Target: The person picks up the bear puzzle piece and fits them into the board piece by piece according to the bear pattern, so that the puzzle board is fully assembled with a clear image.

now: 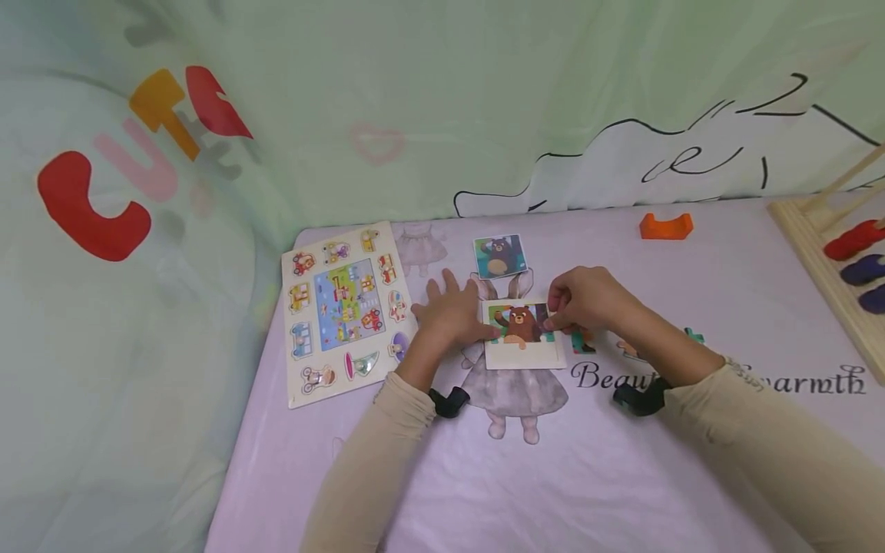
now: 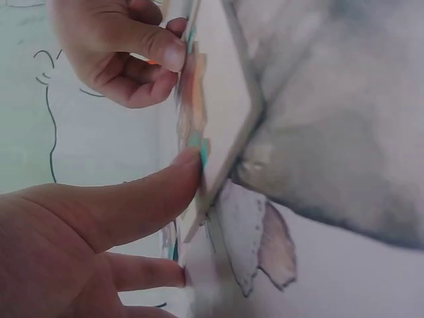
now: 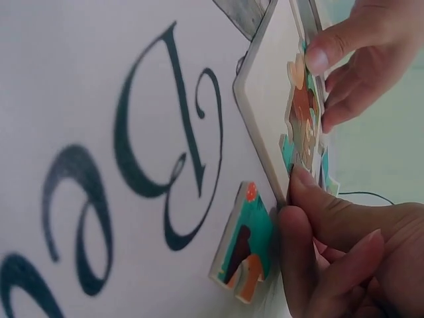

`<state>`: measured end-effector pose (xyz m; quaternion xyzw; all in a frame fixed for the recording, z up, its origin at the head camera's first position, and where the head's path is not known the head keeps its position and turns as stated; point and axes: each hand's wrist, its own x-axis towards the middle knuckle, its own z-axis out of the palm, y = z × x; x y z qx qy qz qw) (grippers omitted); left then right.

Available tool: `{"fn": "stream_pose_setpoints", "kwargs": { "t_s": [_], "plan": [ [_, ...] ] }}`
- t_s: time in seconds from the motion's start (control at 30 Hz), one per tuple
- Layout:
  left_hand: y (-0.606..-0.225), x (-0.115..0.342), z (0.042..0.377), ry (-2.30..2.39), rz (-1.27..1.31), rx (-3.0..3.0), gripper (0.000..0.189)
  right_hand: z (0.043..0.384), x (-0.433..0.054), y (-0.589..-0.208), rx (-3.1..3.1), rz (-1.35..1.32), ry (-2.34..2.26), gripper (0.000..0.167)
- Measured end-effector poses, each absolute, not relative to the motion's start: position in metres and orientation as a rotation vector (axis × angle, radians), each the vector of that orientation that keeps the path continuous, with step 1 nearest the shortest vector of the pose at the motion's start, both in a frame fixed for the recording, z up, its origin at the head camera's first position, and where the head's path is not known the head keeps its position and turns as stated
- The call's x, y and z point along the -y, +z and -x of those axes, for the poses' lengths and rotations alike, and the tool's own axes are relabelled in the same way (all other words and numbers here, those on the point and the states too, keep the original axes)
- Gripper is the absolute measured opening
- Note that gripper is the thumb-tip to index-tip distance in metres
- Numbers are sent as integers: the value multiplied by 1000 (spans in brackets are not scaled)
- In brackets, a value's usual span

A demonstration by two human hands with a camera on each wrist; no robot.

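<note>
A small wooden puzzle board (image 1: pixel 522 358) lies in front of me, its upper part filled with brown bear pieces (image 1: pixel 520 322) and its lower part bare. My left hand (image 1: pixel 448 313) is at its left side, fingers spread, with the thumb pressing the left edge of the pieces. At the right edge, my right hand (image 1: pixel 588 298) grips the board, thumb on the upper right piece and index finger curled against the side. Just right of the board lies a loose green puzzle piece (image 3: pixel 246 242). Above the board is a bear picture card (image 1: pixel 499 257).
A larger wooden vehicle puzzle (image 1: pixel 294 390) lies to the left. More loose pieces (image 1: pixel 694 336) are partly hidden by my right forearm. An orange block (image 1: pixel 666 226) sits at the back, and a wooden frame (image 1: pixel 795 230) with coloured parts stands far right.
</note>
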<state>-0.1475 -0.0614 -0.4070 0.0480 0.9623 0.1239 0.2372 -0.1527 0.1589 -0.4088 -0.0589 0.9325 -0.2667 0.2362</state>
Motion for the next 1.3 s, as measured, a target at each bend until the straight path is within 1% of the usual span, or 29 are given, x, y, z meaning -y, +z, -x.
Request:
{"fn": "stream_pose_setpoints", "kwargs": {
  "t_s": [0.27, 0.5, 0.93, 1.3],
  "plan": [
    [-411, 64, 146, 329, -109, -2681, 96, 147, -162, -410, -2572, 178, -765, 23],
    [-412, 63, 145, 324, -105, -2701, 96, 145, -172, -409, -2574, 256, -772, 17],
    [-412, 64, 144, 296, -136, -2733, 96, 138, -198, -407, -2638, 374, -707, 22],
    [-415, 66, 143, 369, -125, -2713, 96, 129, -210, -405, -2625, 373, -644, 22]
  ]
}}
